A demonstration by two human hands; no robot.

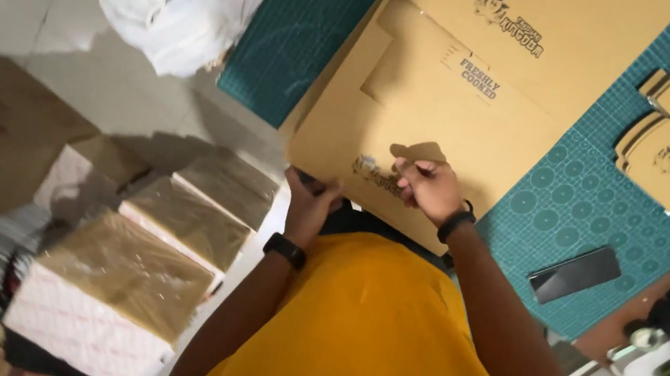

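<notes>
We're folding the flat cardboard box: left hand grips its near edge, right hand fingers press together on it; next needs a firm crease

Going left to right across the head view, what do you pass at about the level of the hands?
Taped parcels → left hand → right hand, both on the flat cardboard box blank → dark phone on the green cutting mat.

- One head-worn view, tilted sideways, looks steeply down and close over the person's yellow shirt.
- It faces the table edge and floor.
</notes>
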